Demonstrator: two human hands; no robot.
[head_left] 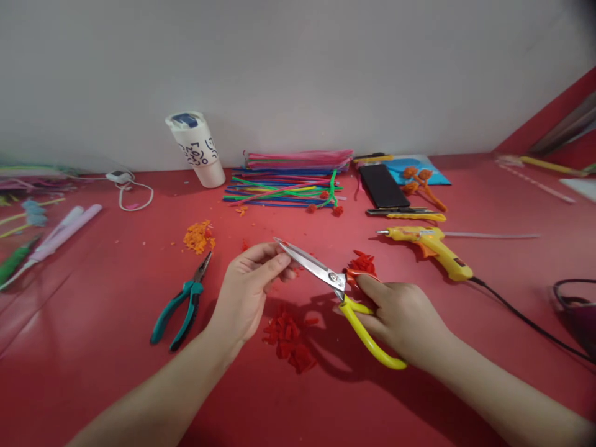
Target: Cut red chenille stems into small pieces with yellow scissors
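My right hand (pixel 403 316) grips the yellow-and-orange handles of a pair of scissors (pixel 321 272), whose steel blades are closed and point up-left. My left hand (pixel 251 282) is pinched at the blade tips; what it holds there is too small to make out. Below the hands lies a heap of red cut bits (pixel 288 338) on the red table (pixel 93 372). Another small red clump (pixel 363 262) sits just behind the scissors' pivot.
Teal-handled pliers (pixel 184 304) lie left of my left hand, an orange crumb pile (pixel 198 236) behind them. A yellow glue gun (pixel 433 248) with black cord, a cutter (pixel 410 214), a black phone (pixel 382 185), coloured pipe cleaners (pixel 288 183) and a white cup (pixel 198 149) sit farther back.
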